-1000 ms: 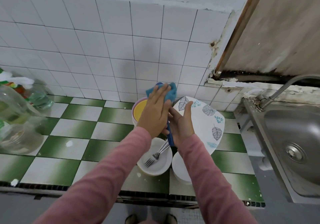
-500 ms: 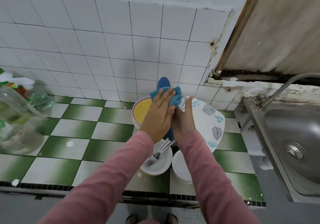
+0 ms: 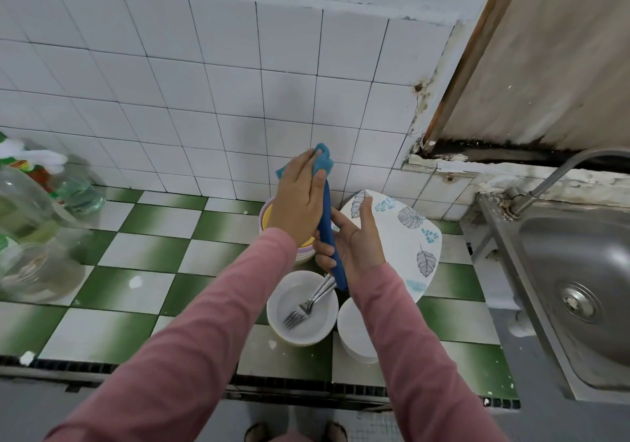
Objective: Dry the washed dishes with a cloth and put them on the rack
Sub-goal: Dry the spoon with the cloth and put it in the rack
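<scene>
Dish (image 3: 326, 230) — gripped low by right hand (image 3: 354, 243), left hand (image 3: 300, 202) clamping cloth (image 3: 322, 158) over top — if wet, may slip onto bowl (image 3: 272, 308).

Long dusty-pink sleeves (image 3: 204, 322), plain and close-fitting, down to both wrists.

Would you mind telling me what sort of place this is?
Probably a home kitchen: a steel sink with a tap, a green-and-white tiled counter, and a white bowl holding a fork.

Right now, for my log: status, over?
Left hand holds cloth round top of utensil. Right hand grips its handle, upright. Forks in bowl just below.
</scene>
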Action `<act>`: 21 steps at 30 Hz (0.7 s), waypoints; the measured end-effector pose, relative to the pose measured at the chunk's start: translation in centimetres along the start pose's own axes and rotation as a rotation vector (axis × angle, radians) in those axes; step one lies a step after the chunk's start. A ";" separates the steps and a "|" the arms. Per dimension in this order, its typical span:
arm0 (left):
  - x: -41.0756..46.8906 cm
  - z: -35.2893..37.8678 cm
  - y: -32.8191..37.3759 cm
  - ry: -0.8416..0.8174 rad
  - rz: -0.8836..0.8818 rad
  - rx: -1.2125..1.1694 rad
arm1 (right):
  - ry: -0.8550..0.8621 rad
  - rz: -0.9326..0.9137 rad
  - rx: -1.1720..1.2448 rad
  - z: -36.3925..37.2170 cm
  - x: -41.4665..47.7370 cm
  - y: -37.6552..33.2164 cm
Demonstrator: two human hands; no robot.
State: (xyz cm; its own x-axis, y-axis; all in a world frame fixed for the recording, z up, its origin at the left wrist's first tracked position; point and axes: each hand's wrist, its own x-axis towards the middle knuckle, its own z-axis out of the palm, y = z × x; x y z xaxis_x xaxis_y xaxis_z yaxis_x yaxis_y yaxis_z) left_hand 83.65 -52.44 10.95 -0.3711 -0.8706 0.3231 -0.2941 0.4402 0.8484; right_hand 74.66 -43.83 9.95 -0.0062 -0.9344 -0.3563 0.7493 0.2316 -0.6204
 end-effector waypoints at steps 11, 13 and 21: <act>0.9 -0.8 0.4 0.069 -0.111 -0.255 | 0.037 -0.122 -0.173 1.6 1.1 0.4; 0.8 -0.7 0.8 0.065 -0.122 -0.267 | 0.064 -0.163 -0.212 2.0 1.6 0.8; -0.2 -0.7 0.4 -0.072 0.006 -0.129 | 0.112 -0.169 -0.114 2.3 2.3 -0.2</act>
State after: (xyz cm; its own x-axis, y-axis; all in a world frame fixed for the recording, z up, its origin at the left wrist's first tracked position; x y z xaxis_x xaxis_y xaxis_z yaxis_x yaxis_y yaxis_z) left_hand 84.20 -52.19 11.49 -0.4359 -0.8481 0.3012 -0.1782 0.4094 0.8948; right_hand 75.98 -46.67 10.84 -0.2032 -0.9281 -0.3120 0.6518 0.1096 -0.7504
